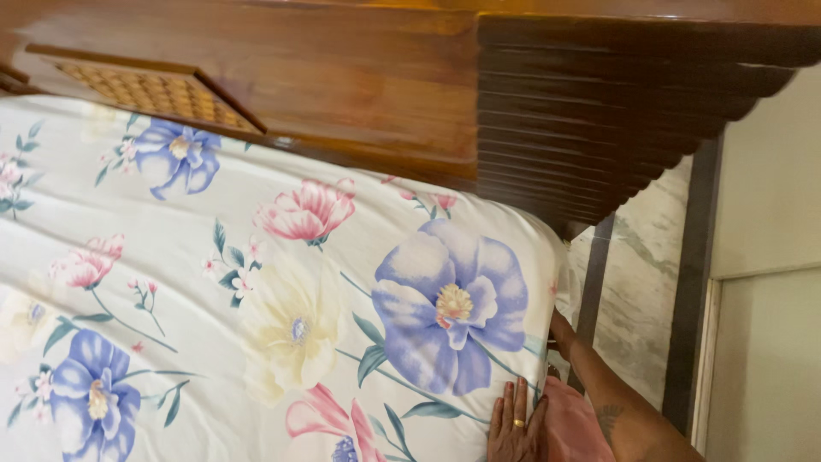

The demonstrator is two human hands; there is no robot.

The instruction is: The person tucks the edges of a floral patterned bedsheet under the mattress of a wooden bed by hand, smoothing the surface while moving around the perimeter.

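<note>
Left hand (515, 423) lies flat on the floral bedsheet (282, 308), fingers stretched out and close together, palm pressed down near the mattress edge (a ring shows on one finger). The right hand (558, 327) reaches along the side of the bed, tucked against the sheet's corner; its fingers are hidden, so its grip cannot be told. The sheet covers the bed below the wooden headboard (342, 77).
</note>
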